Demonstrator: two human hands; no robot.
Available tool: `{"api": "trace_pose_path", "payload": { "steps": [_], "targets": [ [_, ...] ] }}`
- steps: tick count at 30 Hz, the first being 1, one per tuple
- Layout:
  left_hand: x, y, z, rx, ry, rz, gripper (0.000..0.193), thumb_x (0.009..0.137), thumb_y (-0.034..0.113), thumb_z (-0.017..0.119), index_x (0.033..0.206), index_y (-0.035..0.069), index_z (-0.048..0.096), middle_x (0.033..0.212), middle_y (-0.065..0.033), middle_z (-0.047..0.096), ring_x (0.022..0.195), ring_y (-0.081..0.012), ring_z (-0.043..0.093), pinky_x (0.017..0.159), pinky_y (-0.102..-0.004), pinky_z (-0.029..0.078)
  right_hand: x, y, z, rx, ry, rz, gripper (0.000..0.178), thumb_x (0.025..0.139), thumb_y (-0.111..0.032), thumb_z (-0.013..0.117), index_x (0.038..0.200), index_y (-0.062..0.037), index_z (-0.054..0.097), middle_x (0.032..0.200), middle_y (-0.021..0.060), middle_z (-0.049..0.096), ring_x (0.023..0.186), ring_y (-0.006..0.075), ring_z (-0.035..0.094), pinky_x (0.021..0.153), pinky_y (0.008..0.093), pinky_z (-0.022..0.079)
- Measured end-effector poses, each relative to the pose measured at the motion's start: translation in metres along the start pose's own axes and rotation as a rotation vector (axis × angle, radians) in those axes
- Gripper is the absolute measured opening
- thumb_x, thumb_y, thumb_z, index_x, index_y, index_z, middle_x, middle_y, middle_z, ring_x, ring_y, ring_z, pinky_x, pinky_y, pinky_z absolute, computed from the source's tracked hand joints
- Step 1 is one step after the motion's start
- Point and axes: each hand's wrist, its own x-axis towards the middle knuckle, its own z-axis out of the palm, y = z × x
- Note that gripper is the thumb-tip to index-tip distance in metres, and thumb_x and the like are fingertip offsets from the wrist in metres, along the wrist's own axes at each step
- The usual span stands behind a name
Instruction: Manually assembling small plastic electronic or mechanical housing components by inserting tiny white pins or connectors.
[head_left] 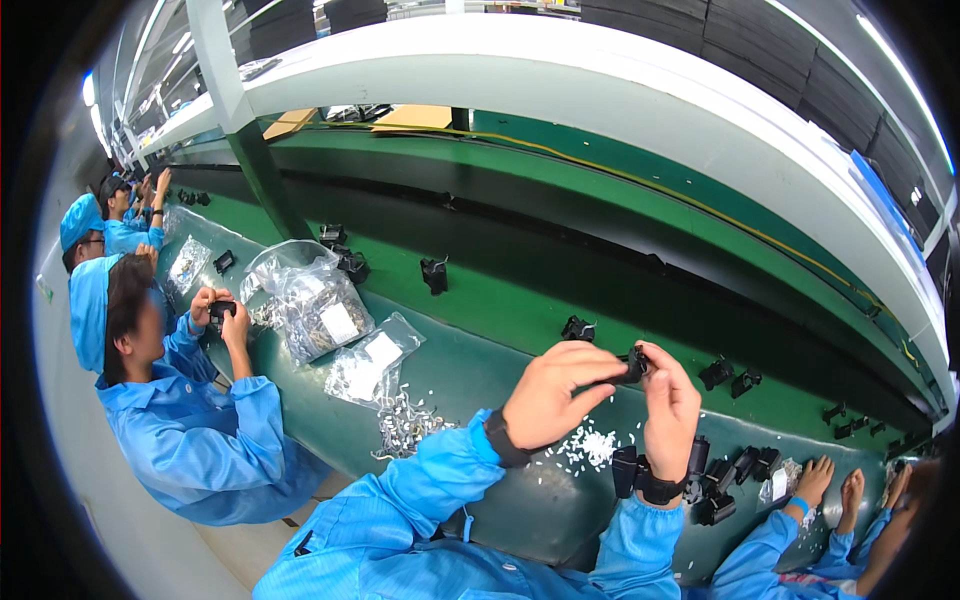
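Head view: a small blk part (pixel 634 367) is held by L hand (pixel 560 395) & R hand (pixel 672 410), fingers closed on it, just beyond the white pile (pixel 592 447). Blk units (pixel 716 508) are strewn right of the pile; a lg clear bag (pixel 318 312) is set well left of it.

My sleeves (pixel 425 490), lower centre: creased cloth | part (pixel 635 367) I hold: black plastic | bag (pixel 312 305), left of centre: glossy clear plastic | bench (pixel 465 372): smooth, faintly shiny
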Motion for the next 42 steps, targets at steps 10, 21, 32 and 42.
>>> {"api": "trace_pose_path", "payload": {
  "steps": [10, 21, 32, 42],
  "targets": [
    [-0.026, 0.055, 0.0, 0.256, -0.237, 0.085, 0.048, 0.091, 0.031, 0.076, 0.129, 0.004, 0.064, 0.135, -0.0183, 0.058, 0.122, -0.0378, 0.057, 0.105, -0.0453, 0.049, 0.048, 0.062, -0.017, -0.649, 0.085, -0.077, 0.05, 0.074, -0.011, 0.087, 0.119, -0.0029, 0.066, 0.106, 0.0185, 0.071, 0.099, 0.0309, 0.07, 0.089, 0.0371, 0.054],
    [-0.089, 0.111, 0.024, -0.148, -0.937, 0.286, 0.05, 0.093, 0.034, 0.068, 0.135, 0.009, 0.059, 0.118, -0.0068, 0.061, 0.111, -0.026, 0.058, 0.091, -0.0404, 0.051, 0.101, 0.135, -0.045, -1.038, -0.063, -0.159, 0.072, 0.068, -0.001, 0.086, 0.136, -0.0081, 0.062, 0.145, 0.0257, 0.056, 0.134, 0.0433, 0.054, 0.112, 0.0445, 0.046],
    [-0.084, 0.12, 0.014, -0.243, -0.669, 0.412, 0.035, 0.089, 0.042, 0.067, 0.104, 0.01, 0.062, 0.097, -0.0095, 0.062, 0.096, -0.0301, 0.064, 0.078, -0.0456, 0.053, -0.031, 0.065, 0.114, -0.599, -0.72, -0.241, 0.024, 0.087, -0.015, 0.075, 0.108, -0.0042, 0.073, 0.115, 0.0152, 0.073, 0.108, 0.0368, 0.069, 0.093, 0.0442, 0.056],
    [-0.08, 0.117, 0.008, -0.197, -0.584, 0.429, 0.038, 0.09, 0.042, 0.067, 0.11, 0.011, 0.062, 0.095, -0.0084, 0.061, 0.093, -0.0289, 0.063, 0.076, -0.046, 0.054, -0.06, 0.088, 0.166, -0.72, -0.789, -0.173, 0.016, 0.086, -0.014, 0.077, 0.098, -0.0052, 0.072, 0.098, 0.0101, 0.063, 0.1, 0.0335, 0.063, 0.084, 0.0452, 0.053]
  ]
}}
